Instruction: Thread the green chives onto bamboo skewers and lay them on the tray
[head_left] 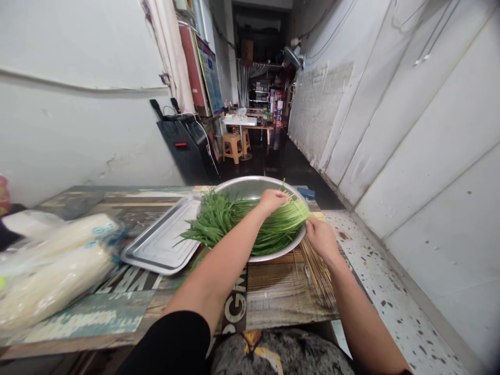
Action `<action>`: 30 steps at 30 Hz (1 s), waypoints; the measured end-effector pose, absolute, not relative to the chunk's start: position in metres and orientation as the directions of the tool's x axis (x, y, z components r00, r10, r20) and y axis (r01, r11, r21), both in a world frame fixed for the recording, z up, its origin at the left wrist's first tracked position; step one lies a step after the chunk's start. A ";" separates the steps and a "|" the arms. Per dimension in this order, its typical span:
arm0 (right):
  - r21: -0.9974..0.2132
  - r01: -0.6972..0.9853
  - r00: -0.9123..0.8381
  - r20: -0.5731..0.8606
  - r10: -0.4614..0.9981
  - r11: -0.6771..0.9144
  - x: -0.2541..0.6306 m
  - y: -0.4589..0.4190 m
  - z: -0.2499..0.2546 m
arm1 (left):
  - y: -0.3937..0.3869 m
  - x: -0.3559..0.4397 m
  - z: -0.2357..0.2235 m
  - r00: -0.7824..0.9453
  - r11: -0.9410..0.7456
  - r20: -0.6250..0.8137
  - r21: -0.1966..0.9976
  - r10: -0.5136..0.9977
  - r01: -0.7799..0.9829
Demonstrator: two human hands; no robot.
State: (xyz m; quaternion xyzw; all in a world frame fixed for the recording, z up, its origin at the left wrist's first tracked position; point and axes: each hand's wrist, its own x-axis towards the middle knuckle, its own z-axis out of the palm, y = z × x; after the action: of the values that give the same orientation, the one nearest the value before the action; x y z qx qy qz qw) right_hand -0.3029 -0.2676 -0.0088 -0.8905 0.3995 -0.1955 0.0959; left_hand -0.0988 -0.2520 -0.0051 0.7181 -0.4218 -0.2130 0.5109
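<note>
On the tabletop [285, 297] in front of you: one bowl [253, 188], one tray [167, 242], one small blue object [306, 193], at least one bag [66, 271]. Greens [281, 229] and sticks [317, 271] were too many to count.

Both your hands were at the greens, which lay in the bowl, leafy ends spilling over its left rim toward the tray. Your left hand [274, 201] was above the bowl, fingers bunched nearly together at the pale stems; couldn't tell if a stem was pinched between them. Your right hand [322, 238] was at the bowl's right rim, fingers closed on the stem ends, the rest of that grip hidden.

Materials: bowl was shiny metal, round, wide-rimmed. Tray was metal too, rectangular, rounded corners, shallow raised edge. Greens were long, thin and smooth, dark at the leaves, pale at the stems, where they lined up in a flat row. Sticks were thin, straight, brown, fanned out beside the bowl under your right arm. Bag was clear glossy plastic, bulging, blue print, pale contents. Tabletop had a worn-plank print with big white letters.
</note>
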 end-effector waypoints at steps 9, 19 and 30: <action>-0.340 -0.673 0.601 0.267 -0.754 -0.657 -0.303 -0.267 -0.007 | -0.251 -0.099 -0.004 0.571 -0.144 0.116 0.910 -0.813 -0.389; -0.325 -0.670 0.609 0.274 -0.744 -0.668 -0.302 -0.267 -0.006 | -0.251 -0.099 -0.004 0.577 -0.142 0.114 0.914 -0.808 -0.380; -0.316 -0.671 0.613 0.272 -0.742 -0.671 -0.302 -0.268 -0.007 | -0.250 -0.100 -0.002 0.585 -0.134 0.126 0.915 -0.801 -0.381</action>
State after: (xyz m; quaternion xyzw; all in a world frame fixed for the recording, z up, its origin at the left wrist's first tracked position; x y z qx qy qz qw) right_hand -0.3024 -0.2677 -0.0068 -0.8934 0.3954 -0.1929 0.0914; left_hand -0.0999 -0.2503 -0.0023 0.7249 -0.4076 -0.2036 0.5166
